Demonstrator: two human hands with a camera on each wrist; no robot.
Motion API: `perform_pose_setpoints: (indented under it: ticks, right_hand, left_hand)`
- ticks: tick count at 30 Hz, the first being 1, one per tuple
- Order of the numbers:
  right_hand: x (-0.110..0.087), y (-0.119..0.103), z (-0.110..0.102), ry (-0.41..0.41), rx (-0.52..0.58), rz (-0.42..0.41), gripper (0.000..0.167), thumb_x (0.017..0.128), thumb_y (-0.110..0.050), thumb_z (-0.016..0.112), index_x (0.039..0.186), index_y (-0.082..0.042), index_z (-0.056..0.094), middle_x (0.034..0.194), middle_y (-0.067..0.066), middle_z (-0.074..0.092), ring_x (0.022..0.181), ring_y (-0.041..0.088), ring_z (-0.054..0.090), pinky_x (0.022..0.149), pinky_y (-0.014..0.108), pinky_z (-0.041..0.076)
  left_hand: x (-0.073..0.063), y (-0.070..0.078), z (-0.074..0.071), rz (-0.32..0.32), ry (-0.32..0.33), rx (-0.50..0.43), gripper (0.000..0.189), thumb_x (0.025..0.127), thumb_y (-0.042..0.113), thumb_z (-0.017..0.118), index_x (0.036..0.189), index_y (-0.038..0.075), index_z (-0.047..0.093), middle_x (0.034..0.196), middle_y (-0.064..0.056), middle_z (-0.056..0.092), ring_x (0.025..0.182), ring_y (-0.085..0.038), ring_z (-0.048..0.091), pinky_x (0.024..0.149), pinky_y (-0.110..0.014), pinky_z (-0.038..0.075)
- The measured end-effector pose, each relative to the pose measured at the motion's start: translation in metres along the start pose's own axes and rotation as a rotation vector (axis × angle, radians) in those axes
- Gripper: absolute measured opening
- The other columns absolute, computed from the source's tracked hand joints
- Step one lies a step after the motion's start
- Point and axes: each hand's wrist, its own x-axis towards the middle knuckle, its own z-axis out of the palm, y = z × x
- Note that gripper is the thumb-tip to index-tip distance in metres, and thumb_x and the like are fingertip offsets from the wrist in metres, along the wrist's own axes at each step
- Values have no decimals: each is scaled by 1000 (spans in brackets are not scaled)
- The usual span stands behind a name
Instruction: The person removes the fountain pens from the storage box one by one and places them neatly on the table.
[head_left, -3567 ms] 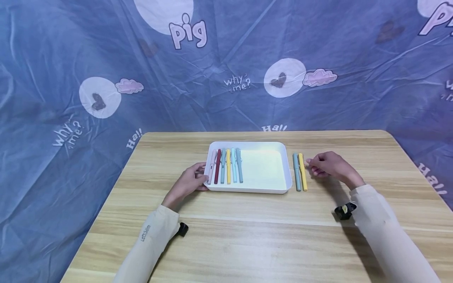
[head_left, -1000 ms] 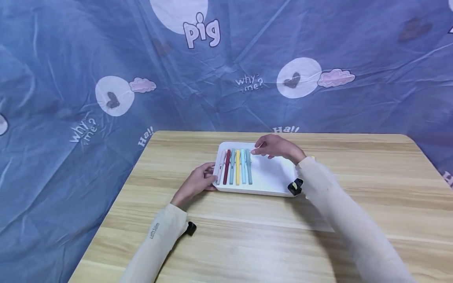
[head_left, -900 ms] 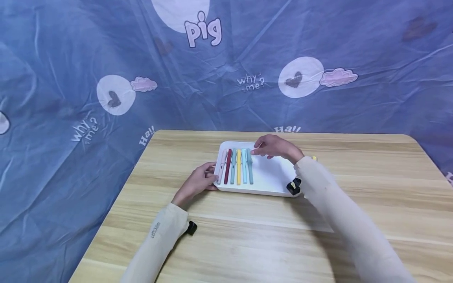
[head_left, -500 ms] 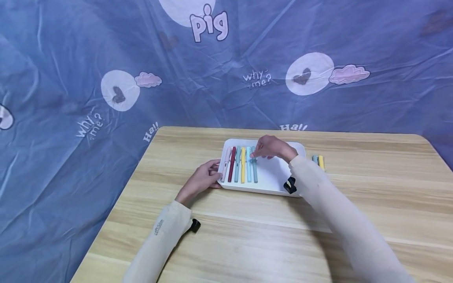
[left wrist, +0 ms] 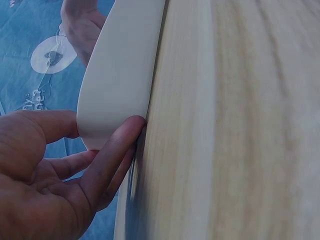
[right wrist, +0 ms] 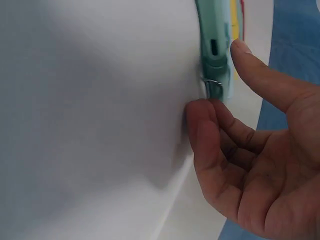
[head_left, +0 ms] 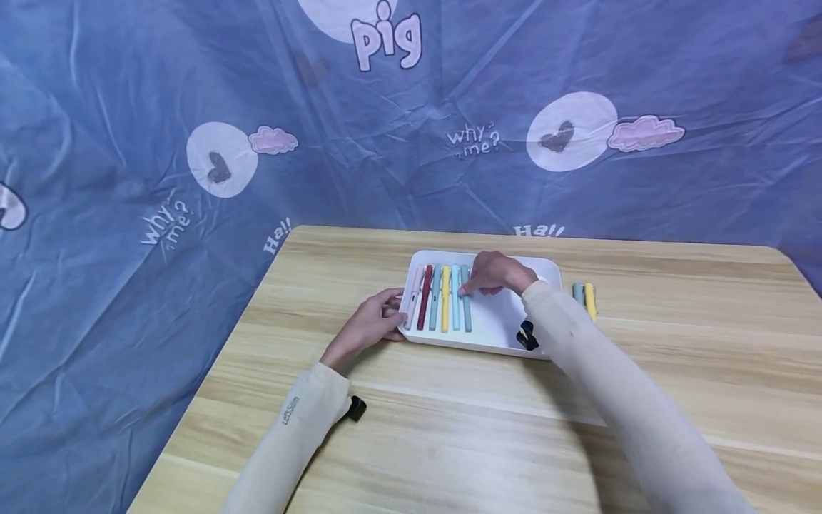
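Note:
A white tray (head_left: 494, 325) holds a row of pens along its left side: pink (head_left: 414, 296), dark red (head_left: 424, 300), teal (head_left: 434, 298), yellow (head_left: 445, 300), light blue (head_left: 456, 310) and, rightmost, another teal pen (head_left: 467, 319). My left hand (head_left: 369, 323) grips the tray's left end; in the left wrist view its fingertips pinch the white wall (left wrist: 120, 75). Inside the tray, my right hand (head_left: 496, 274) has thumb and curled fingers on either side of the rightmost teal pen. The right wrist view shows that pen (right wrist: 215, 45) with curled fingertips at its clip end.
To the right of the tray, a teal pen (head_left: 579, 293) and a yellow pen (head_left: 590, 303) lie on the wooden table (head_left: 449, 428), partly behind the right sleeve (head_left: 597, 364). A blue printed cloth (head_left: 385, 171) hangs behind the table.
My right hand has come from beside the loose pens into the tray, then moved slightly down along the rightmost teal pen. The left hand keeps its hold; the head view has shifted.

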Motion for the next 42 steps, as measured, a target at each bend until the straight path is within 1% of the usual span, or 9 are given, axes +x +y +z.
perform_pose_setpoints:
  ticks: [4,8,11,18,21,26,29,37,42]
  right_hand:
    - [3,3,3,-9,9,9,41,92,-38,80,70,-12,57,58,-3,48,52,8,41,50,21,34]
    - [5,6,5,-11,55,15,40,92,-36,80,70,-11,59,56,-3,45,51,8,39,50,20,33]
    - [3,7,6,-18,100,12,38,93,-34,80,71,-10,61,58,-2,47,52,8,41,50,19,34]
    - [-1,6,8,-12,199,20,29,93,-28,81,84,-4,67,66,2,57,60,11,53,58,20,50]
    - [-1,6,10,3,233,31,27,93,-25,81,87,-3,66,69,3,61,62,11,56,61,22,56]
    - [-3,4,12,18,287,39,26,92,-22,82,90,-2,66,71,4,63,63,11,60,63,23,62]
    - [-3,4,13,12,300,41,25,92,-21,82,90,-2,66,71,5,64,62,11,61,63,24,62]
    - [-5,4,10,-16,290,34,26,93,-22,81,87,-2,66,72,5,64,62,11,61,63,24,63]
    - [-6,3,9,-31,272,53,28,93,-23,81,93,-1,65,73,6,65,61,11,62,61,23,62]
  left_hand:
    - [0,0,1,-3,2,-6,58,100,-3,58,156,0,41,135,-24,59,112,-33,68,78,-36,67]
    - [1,0,1,-4,7,-6,58,100,-4,59,156,-1,42,134,-24,58,111,-33,68,78,-36,67]
    - [2,0,0,-14,10,-2,58,100,-4,59,156,0,42,133,-24,58,111,-33,68,78,-35,67]
    - [2,1,0,-17,9,8,58,100,-4,59,155,0,42,133,-24,58,111,-33,68,77,-35,67]
    - [2,1,0,-11,5,9,58,101,-4,58,156,0,42,134,-24,58,112,-34,68,78,-35,67]
    - [1,1,0,-12,6,10,57,101,-4,58,155,-1,42,133,-24,58,112,-33,68,77,-35,67]
    - [2,1,1,-15,10,12,57,100,-3,59,155,0,42,133,-24,58,112,-33,68,77,-35,67]
    - [2,0,0,-9,6,12,57,101,-3,59,155,0,42,133,-24,58,112,-33,68,78,-35,67]
    - [2,1,0,-14,7,6,57,101,-3,59,155,0,42,133,-24,58,112,-34,68,78,-35,67]
